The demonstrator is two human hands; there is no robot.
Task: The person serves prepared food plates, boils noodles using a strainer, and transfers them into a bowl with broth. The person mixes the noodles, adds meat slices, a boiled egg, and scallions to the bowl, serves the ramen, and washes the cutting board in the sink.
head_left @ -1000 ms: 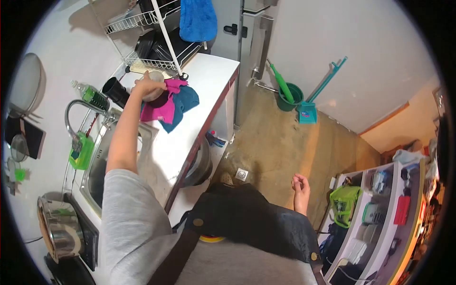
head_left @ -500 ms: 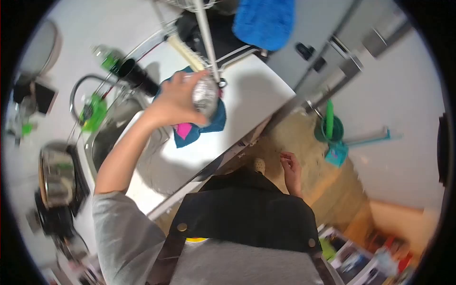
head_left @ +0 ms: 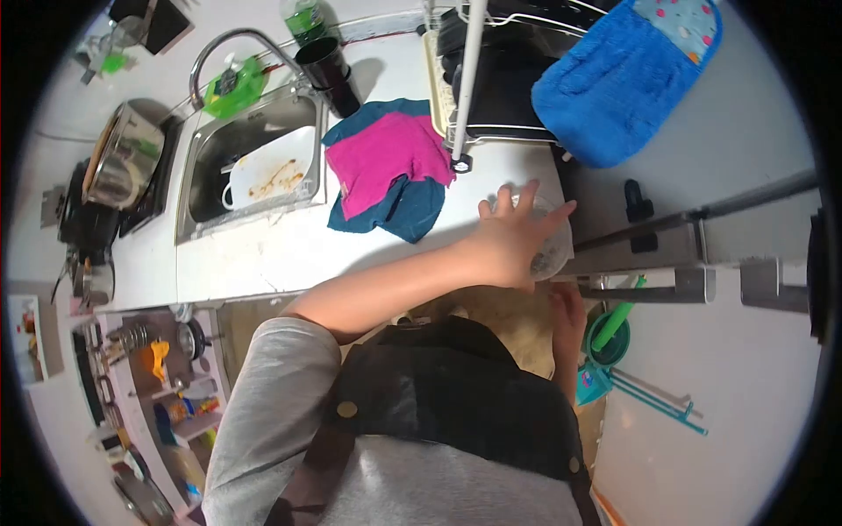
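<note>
My left hand (head_left: 510, 241) reaches across to the right end of the counter, its fingers spread over a clear round container (head_left: 553, 250). The container sits between thumb and fingers at the counter's edge, partly covered by the hand. Just below that edge is my right hand (head_left: 568, 311), near the container; its fingertips are hard to make out. Left of the container, a pink cloth (head_left: 386, 162) lies on a dark teal cloth (head_left: 412, 212).
A steel sink (head_left: 206, 171) holds a stained white tray (head_left: 272, 171). A black cup (head_left: 326, 74) stands behind it. The dish rack (head_left: 471, 79) and a blue fluffy towel (head_left: 596, 96) are at the back right. A green bucket (head_left: 611, 344) stands beside the counter.
My left hand has moved right with the round container, from above the cloths to the counter's end. The cloths are now uncovered. My right hand has come up close to the counter edge.
</note>
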